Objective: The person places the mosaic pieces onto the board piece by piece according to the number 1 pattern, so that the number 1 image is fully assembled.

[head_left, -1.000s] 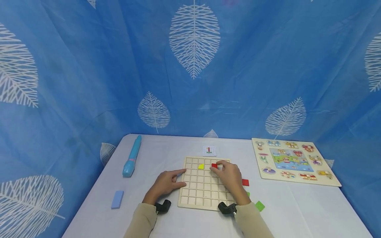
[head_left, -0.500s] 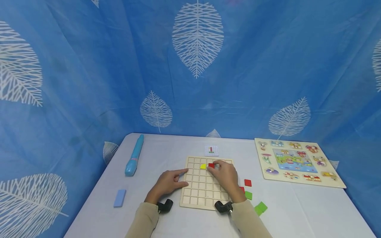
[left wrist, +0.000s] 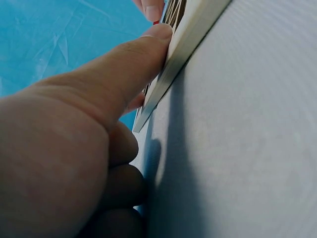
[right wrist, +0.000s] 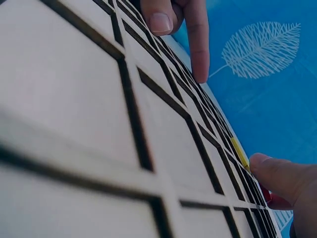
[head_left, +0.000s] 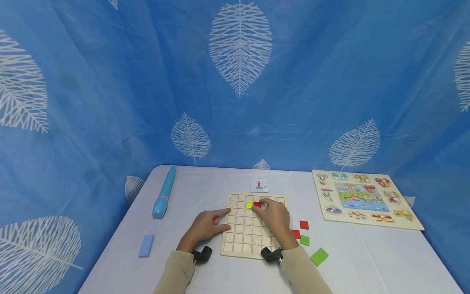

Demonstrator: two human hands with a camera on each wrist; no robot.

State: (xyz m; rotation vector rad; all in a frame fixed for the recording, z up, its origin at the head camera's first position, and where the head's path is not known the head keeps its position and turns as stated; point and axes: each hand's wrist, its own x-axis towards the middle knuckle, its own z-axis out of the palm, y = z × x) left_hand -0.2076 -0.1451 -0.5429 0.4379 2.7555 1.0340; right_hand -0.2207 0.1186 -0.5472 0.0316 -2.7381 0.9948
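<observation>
A pale wooden grid board (head_left: 245, 239) lies on the white table. One yellow tile (head_left: 249, 205) sits in its second row from the far edge. My right hand (head_left: 261, 205) pinches a red tile (head_left: 256, 204) right beside the yellow one, low over the board. In the right wrist view the yellow tile (right wrist: 239, 152) lies flat in a cell, with my right thumb (right wrist: 277, 178) just past it. My left hand (head_left: 205, 226) rests on the table, its index finger (head_left: 223, 212) against the board's left edge (left wrist: 193, 34).
Two red tiles (head_left: 304, 224) (head_left: 295, 234) and green tiles (head_left: 304, 240) (head_left: 318, 256) lie loose right of the board. A small pattern card (head_left: 258, 185) lies behind it. At left are a blue pen (head_left: 163, 197) and a blue block (head_left: 145, 246). A peg puzzle (head_left: 363, 199) lies far right.
My right hand has carried the red tile leftward across the board until it is next to the yellow tile. The left hand has stayed at the board's edge.
</observation>
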